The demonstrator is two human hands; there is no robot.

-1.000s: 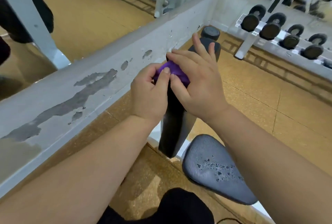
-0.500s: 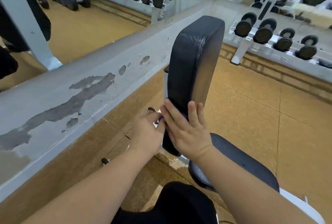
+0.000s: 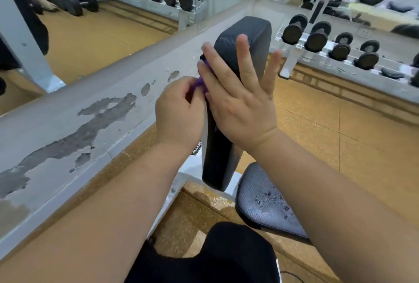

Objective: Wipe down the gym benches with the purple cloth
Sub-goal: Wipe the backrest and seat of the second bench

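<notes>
A black upright backrest pad (image 3: 254, 40) of the gym bench rises in the middle of the head view, with the grey seat pad (image 3: 265, 203) below it at the lower right. My right hand (image 3: 235, 99) lies flat against the backrest's side with straight, spread fingers and presses the purple cloth (image 3: 199, 82) under the palm. Only a small purple strip of the cloth shows between the hands. My left hand (image 3: 179, 110) sits at the pad's left edge, its curled fingers pinching that strip.
A low white wall ledge with peeling paint (image 3: 90, 114) runs diagonally at the left, with a mirror behind it. Dumbbell racks (image 3: 340, 49) line the right and far side. Water drops lie on the seat pad. Tan floor (image 3: 340, 137) spreads to the right.
Both hands with the cloth slid from the top of the backrest down to its base, then back up to mid-height. The right hand's fingers are now spread wider.
</notes>
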